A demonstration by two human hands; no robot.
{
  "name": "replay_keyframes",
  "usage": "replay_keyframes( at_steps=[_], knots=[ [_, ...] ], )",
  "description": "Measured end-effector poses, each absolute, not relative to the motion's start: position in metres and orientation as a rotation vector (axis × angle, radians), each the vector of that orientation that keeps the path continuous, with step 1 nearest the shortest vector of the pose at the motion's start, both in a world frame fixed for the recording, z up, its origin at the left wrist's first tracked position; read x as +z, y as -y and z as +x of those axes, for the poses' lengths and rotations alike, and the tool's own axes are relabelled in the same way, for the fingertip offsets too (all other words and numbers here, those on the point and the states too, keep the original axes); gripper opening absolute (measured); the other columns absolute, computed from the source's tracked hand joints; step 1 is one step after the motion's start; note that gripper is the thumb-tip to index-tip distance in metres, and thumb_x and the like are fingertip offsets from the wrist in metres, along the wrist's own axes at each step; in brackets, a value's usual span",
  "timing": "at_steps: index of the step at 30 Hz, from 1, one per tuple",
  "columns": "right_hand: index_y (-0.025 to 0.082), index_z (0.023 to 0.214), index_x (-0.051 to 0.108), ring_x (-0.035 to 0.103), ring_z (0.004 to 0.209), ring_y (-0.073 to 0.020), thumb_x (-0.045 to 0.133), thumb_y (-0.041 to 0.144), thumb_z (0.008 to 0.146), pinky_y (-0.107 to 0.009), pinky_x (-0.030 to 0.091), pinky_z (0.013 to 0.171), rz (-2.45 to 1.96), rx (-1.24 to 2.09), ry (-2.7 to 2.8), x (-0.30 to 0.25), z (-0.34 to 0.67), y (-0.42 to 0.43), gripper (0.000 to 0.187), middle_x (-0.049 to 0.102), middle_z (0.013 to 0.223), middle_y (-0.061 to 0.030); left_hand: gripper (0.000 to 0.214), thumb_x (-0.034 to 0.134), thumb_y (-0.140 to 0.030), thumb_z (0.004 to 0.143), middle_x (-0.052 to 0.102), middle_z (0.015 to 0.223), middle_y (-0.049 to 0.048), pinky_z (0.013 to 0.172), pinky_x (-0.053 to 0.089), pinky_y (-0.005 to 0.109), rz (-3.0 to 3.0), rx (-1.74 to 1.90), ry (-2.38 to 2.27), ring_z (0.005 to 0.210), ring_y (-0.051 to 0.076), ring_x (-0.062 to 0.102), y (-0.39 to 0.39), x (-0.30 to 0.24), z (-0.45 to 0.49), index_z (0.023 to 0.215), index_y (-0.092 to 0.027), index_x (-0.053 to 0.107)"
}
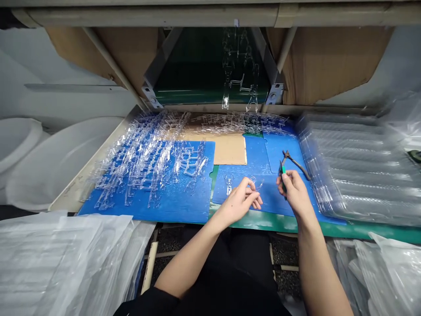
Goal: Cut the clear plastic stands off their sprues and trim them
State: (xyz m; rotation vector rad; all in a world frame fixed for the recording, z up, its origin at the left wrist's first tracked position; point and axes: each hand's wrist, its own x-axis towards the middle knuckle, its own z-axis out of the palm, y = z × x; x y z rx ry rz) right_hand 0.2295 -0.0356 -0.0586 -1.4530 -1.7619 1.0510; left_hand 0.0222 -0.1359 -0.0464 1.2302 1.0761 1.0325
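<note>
From here I see white tubs [62,162] at left, brown cardboard [332,66] far right, a pale pipe [164,17] running left to right.

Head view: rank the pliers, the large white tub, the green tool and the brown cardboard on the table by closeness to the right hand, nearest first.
1. Green tool: held in the right hand.
2. Pliers: on the table just beyond that hand.
3. Brown cardboard: farther left, mid-table.
4. Large white tub: far left, beyond the table's edge.

No lettering, label, brand, number or sign can be read on anything in view.
</note>
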Motion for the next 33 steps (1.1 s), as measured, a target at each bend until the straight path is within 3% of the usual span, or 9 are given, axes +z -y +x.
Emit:
replay_keyframes(
  at_steps=[4, 8, 12, 15, 17, 22, 33],
  knots=[
    [0.023, 0.124, 0.053, 0.045, 0.059, -0.0136, 0.044, 0.067, 0.109, -0.028, 0.040, 0.058, -1.315, 1.353, 1.642, -0.044, 0.227, 0.110, 0.048, 0.052, 0.078, 0.0035, 0.039, 0.055, -0.051, 0.112, 0.062, 0.084, -0.0022, 0.072, 0.048, 0.027, 1.188, 1.132, -1.008, 0.071, 0.013, 0.057, 0.174, -0.037, 0.000, 0.138, -0.023, 0.044],
    [0.022, 0.130, 0.063, 0.044, 0.063, -0.0145, 0.047, 0.059, 0.114, -0.029, 0.038, 0.060, -1.171, 1.578, 1.591, -0.027, 0.218, 0.150, 0.043, 0.045, 0.076, 0.0036, 0.020, 0.056, -0.039, 0.113, 0.061, 0.084, -0.0008, 0.068, 0.044, 0.026, 1.498, 1.248, -1.200, 0.071, 0.012, 0.053, 0.200, -0.036, -0.020, 0.120, -0.021, 0.062],
    [0.024, 0.129, 0.064, 0.060, 0.081, -0.0172, 0.050, 0.037, 0.117, -0.032, 0.048, 0.077, -1.116, 1.258, 1.946, -0.002, 0.218, 0.171, 0.022, 0.062, 0.091, -0.0011, 0.007, 0.059, -0.018, 0.109, 0.073, 0.103, 0.0059, 0.084, 0.052, 0.030, 1.912, 1.281, -1.226, 0.094, 0.017, 0.069, 0.215, -0.030, -0.033, 0.113, -0.019, 0.065],
    [0.022, 0.130, 0.063, 0.065, 0.096, -0.0188, 0.051, 0.020, 0.115, -0.032, 0.049, 0.087, -0.963, 0.969, 2.160, 0.015, 0.216, 0.181, 0.019, 0.069, 0.108, -0.0054, 0.009, 0.058, -0.017, 0.108, 0.072, 0.093, 0.0047, 0.077, 0.050, 0.030, 2.042, 1.278, -1.252, 0.083, 0.016, 0.066, 0.219, -0.024, -0.037, 0.113, -0.018, 0.065],
    [0.020, 0.129, 0.063, 0.064, 0.090, -0.0176, 0.054, 0.016, 0.113, -0.031, 0.048, 0.082, -0.916, 0.859, 2.217, 0.022, 0.215, 0.186, 0.019, 0.067, 0.105, -0.0050, 0.008, 0.061, -0.024, 0.109, 0.070, 0.085, 0.0032, 0.069, 0.047, 0.030, 2.101, 1.311, -1.242, 0.073, 0.015, 0.060, 0.218, -0.023, -0.038, 0.111, -0.018, 0.065],
    [0.017, 0.125, 0.066, 0.058, 0.075, -0.0152, 0.058, 0.017, 0.113, -0.031, 0.043, 0.070, -0.958, 0.748, 2.310, 0.024, 0.214, 0.191, 0.014, 0.060, 0.091, -0.0018, 0.010, 0.063, -0.027, 0.109, 0.074, 0.085, 0.0039, 0.069, 0.045, 0.031, 2.199, 1.334, -1.232, 0.070, 0.015, 0.061, 0.216, -0.031, -0.037, 0.106, -0.018, 0.066],
    [0.018, 0.123, 0.068, 0.058, 0.074, -0.0149, 0.058, 0.024, 0.115, -0.031, 0.043, 0.067, -1.014, 0.791, 2.325, 0.019, 0.211, 0.191, 0.014, 0.060, 0.090, -0.0013, 0.009, 0.064, -0.026, 0.109, 0.076, 0.085, 0.0035, 0.069, 0.046, 0.031, 2.228, 1.280, -1.313, 0.072, 0.015, 0.066, 0.217, -0.030, -0.036, 0.104, -0.019, 0.067]
  ],
)
